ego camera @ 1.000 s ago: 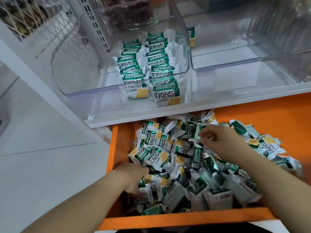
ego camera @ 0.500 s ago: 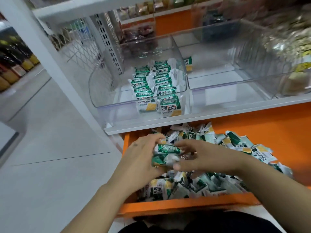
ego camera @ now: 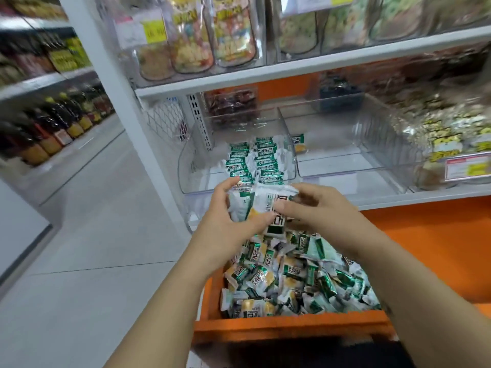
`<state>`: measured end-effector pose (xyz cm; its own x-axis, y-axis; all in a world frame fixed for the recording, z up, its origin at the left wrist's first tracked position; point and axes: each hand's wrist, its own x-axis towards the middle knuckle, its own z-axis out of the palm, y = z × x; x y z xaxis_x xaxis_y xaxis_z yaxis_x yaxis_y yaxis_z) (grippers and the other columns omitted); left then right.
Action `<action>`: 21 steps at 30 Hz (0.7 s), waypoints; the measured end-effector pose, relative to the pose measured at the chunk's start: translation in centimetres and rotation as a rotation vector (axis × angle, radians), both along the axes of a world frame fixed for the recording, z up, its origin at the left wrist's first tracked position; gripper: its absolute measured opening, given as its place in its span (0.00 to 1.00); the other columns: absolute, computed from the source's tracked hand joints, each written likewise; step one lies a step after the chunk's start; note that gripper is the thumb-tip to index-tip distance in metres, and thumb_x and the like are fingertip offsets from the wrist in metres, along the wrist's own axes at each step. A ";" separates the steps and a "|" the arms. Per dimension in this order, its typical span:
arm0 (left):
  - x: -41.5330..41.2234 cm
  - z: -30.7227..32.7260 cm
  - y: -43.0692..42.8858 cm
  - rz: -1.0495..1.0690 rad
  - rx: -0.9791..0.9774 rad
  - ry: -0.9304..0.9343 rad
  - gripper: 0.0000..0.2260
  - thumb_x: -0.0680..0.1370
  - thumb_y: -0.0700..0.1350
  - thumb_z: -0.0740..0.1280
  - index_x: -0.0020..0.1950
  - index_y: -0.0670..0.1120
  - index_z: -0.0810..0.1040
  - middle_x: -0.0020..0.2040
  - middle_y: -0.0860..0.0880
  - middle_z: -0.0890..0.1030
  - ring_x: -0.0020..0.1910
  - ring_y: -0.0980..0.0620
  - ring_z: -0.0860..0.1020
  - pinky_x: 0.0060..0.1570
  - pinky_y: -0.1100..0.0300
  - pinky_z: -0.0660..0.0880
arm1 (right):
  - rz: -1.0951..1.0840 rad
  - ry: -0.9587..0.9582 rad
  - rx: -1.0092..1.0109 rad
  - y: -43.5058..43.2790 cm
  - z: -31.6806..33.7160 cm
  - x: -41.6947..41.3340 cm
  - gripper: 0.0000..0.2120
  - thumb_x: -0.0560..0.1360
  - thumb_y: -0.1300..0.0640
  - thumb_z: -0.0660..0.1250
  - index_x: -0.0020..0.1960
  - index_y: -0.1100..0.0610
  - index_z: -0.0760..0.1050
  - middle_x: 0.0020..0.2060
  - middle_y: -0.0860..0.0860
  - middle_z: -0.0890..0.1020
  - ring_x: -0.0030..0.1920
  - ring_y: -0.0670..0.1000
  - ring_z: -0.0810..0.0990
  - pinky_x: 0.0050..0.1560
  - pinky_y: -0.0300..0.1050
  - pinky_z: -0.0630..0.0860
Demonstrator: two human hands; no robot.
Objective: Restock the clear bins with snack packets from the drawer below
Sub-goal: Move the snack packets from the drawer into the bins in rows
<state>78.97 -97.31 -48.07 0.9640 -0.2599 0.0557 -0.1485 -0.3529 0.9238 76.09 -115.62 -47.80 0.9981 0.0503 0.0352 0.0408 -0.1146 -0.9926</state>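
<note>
A bunch of green-and-white snack packets (ego camera: 261,205) is held between both hands, just in front of the left clear bin (ego camera: 191,166). My left hand (ego camera: 225,221) grips the bunch from the left, and my right hand (ego camera: 316,208) pinches it from the right. Two neat rows of the same packets (ego camera: 252,160) stand inside that bin. Below, the open orange drawer (ego camera: 279,326) is piled with loose packets (ego camera: 297,280).
A second clear bin (ego camera: 345,160) to the right holds one packet (ego camera: 298,141) at its back. Further right is a bin of yellow-labelled snacks (ego camera: 446,139). Bagged snacks fill the shelf above (ego camera: 292,71). A white upright (ego camera: 127,112) borders the aisle floor on the left.
Both hands came up out of the drawer, joined around a bunch of packets and lifted it to the front of the left bin. The view tilted upward.
</note>
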 end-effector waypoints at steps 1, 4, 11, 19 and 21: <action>-0.2 0.0 0.0 0.004 -0.080 0.038 0.35 0.58 0.65 0.77 0.62 0.67 0.67 0.64 0.56 0.76 0.61 0.55 0.76 0.62 0.50 0.73 | -0.011 0.009 0.066 0.3 -0.1 -0.2 0.22 0.65 0.45 0.72 0.52 0.59 0.79 0.43 0.61 0.79 0.44 0.49 0.81 0.50 0.47 0.82; -1.0 -0.5 0.0 -0.016 -0.352 0.182 0.21 0.70 0.56 0.72 0.60 0.52 0.76 0.57 0.50 0.82 0.56 0.53 0.80 0.58 0.51 0.75 | -0.046 0.073 0.205 0.7 -1.1 -0.7 0.12 0.74 0.53 0.68 0.51 0.60 0.79 0.42 0.51 0.84 0.42 0.43 0.83 0.42 0.36 0.79; -1.1 -1.7 -0.8 0.029 -0.303 0.107 0.09 0.77 0.37 0.67 0.53 0.50 0.79 0.50 0.54 0.84 0.48 0.59 0.82 0.48 0.66 0.77 | -0.142 0.115 0.292 0.6 -2.3 -0.5 0.09 0.75 0.54 0.68 0.54 0.53 0.74 0.38 0.43 0.82 0.35 0.39 0.80 0.35 0.33 0.75; 0.0 -1.8 -0.3 0.153 0.023 -0.296 0.18 0.75 0.37 0.70 0.53 0.62 0.76 0.52 0.60 0.80 0.50 0.67 0.76 0.49 0.73 0.70 | -0.408 0.041 0.353 -2.4 -2.2 0.2 0.12 0.74 0.52 0.70 0.53 0.57 0.72 0.46 0.55 0.85 0.42 0.52 0.84 0.40 0.44 0.76; -0.1 -1.8 -0.4 0.103 0.125 -0.455 0.23 0.73 0.34 0.69 0.52 0.64 0.75 0.52 0.62 0.77 0.51 0.67 0.74 0.51 0.74 0.67 | -0.451 0.063 0.339 -2.7 -2.3 0.3 0.15 0.73 0.49 0.72 0.53 0.55 0.71 0.47 0.55 0.84 0.43 0.52 0.83 0.39 0.43 0.75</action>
